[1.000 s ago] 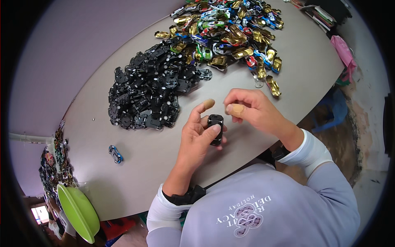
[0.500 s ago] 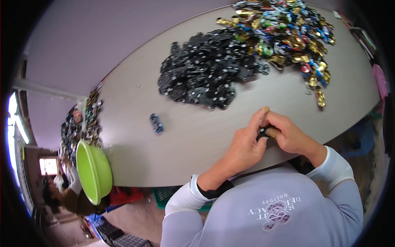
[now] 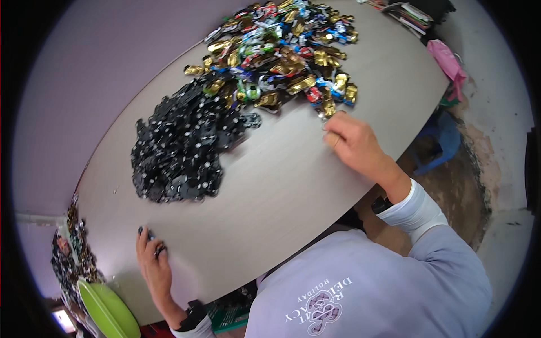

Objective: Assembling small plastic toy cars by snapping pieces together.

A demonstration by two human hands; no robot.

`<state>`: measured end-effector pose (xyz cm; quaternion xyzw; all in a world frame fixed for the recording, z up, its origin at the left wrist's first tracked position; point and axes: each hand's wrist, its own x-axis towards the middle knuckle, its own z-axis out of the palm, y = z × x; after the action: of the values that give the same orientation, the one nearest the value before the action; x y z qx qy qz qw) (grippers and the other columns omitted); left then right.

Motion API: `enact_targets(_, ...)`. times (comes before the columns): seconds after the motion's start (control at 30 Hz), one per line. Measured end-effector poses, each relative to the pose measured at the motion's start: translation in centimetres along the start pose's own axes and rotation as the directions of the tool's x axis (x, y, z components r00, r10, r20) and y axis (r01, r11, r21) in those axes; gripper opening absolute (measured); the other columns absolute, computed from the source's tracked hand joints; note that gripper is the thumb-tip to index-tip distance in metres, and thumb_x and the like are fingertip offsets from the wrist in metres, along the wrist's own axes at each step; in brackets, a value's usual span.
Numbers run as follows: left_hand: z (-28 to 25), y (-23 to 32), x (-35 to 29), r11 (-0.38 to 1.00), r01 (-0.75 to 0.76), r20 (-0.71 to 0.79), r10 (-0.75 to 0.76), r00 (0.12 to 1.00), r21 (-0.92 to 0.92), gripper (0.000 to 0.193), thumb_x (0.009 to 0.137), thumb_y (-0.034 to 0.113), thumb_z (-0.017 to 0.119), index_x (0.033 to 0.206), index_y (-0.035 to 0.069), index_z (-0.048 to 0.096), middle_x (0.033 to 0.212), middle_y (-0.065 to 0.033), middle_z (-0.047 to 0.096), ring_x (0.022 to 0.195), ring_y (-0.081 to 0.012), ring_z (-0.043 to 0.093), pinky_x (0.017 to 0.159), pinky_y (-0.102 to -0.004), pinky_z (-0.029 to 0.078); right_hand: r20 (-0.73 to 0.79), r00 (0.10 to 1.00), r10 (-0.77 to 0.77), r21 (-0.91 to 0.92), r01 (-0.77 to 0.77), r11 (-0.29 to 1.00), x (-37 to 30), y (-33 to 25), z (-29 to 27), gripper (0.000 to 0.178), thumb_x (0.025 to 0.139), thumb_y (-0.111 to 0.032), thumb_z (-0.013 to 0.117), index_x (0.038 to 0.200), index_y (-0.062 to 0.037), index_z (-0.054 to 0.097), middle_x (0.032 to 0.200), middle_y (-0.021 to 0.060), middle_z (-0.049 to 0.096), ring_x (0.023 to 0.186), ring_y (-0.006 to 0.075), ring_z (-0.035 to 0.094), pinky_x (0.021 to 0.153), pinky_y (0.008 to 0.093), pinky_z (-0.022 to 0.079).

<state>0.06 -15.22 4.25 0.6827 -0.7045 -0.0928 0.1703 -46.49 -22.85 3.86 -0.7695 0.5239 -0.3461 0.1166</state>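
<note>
My left hand [image 3: 155, 267] is at the left part of the table, fingers curled around a small dark toy car [image 3: 160, 249]. Its fingers partly cover the car, and another dark bit shows at the fingertips. On the other side, my right hand [image 3: 358, 147] is closed at the near edge of a pile of shiny toy car bodies [image 3: 282, 53], coloured gold, blue, red, green and white. Its fingertips are beside a gold body [image 3: 328, 107]; what they pinch, if anything, is hidden. Between the hands and farther back lies a heap of black toy car bases [image 3: 180, 149].
The pale table [image 3: 270, 186] has a curved edge. A green basin [image 3: 107, 310] stands at the lower left, near another mixed heap [image 3: 70, 256]. A pink bag [image 3: 447, 62] hangs at the far right, above a blue stool [image 3: 442, 141].
My hands were together over a small black piece and are now apart. The left went left to where a toy car lay; the right reached toward the shiny pile. The view has turned right.
</note>
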Motion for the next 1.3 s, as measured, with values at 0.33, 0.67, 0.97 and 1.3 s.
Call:
enact_targets(0.33, 2.1, 9.5, 5.8, 0.932, -0.277, -0.143, 0.249, 0.958, -0.234, 0.031, 0.070, -0.001, 0.063, 0.101, 0.004, 0.062, 0.105, -0.0151, 0.060, 0.100, -0.0306, 0.056, 0.086, -0.0354, 0.044, -0.071, 0.983, 0.167, -0.194, -0.178, 0.965, -1.3, 1.8, -1.3, 0.021, 0.072, -0.003, 0.057, 0.093, -0.0032, 0.052, 0.086, 0.0154, 0.053, 0.075, 0.0364, 0.055, 0.063, 0.0425, 0.044)
enact_targets(0.67, 6.6, 15.0, 9.3, 0.921, -0.367, 0.003, 0.370, 0.929, 0.128, 0.032, 0.066, 0.003, 0.066, 0.097, 0.003, 0.060, 0.089, -0.0112, 0.053, 0.082, -0.0289, 0.053, 0.069, -0.0375, 0.041, 0.251, 0.967, -0.029, -0.155, 0.070, 0.985, 0.8, -3.5, 3.3, 0.045, 0.073, -0.012, 0.064, 0.114, -0.0072, 0.047, 0.096, 0.0126, 0.048, 0.082, 0.0306, 0.054, 0.068, 0.0390, 0.048)
enact_targets(0.97, 5.9, 13.8, 8.6, 0.913, -0.121, 0.066, 0.158, 0.985, -0.390, 0.052, 0.061, -0.007, 0.069, 0.110, 0.003, 0.057, 0.084, -0.0092, 0.050, 0.068, -0.0195, 0.055, 0.063, -0.0280, 0.047, 0.183, 0.961, -0.207, -0.138, 0.234, 0.962, 0.8, -2.3, 3.4, 0.030, 0.067, -0.008, 0.066, 0.096, -0.0047, 0.057, 0.094, 0.0080, 0.049, 0.086, 0.0269, 0.048, 0.073, 0.0360, 0.042)
enact_targets(1.3, 6.2, 11.6, 8.5, 0.845, 0.013, 0.137, 0.072, 0.988, -0.534, 0.041, 0.068, -0.008, 0.065, 0.108, -0.002, 0.060, 0.085, -0.0028, 0.061, 0.070, -0.0080, 0.054, 0.063, -0.0204, 0.047, 0.322, 0.936, -0.145, -0.214, 0.221, 0.951, 1.6, -2.6, 2.4, 0.021, 0.068, 0.000, 0.060, 0.088, -0.0060, 0.060, 0.086, 0.0064, 0.052, 0.082, 0.0263, 0.049, 0.069, 0.0337, 0.044)
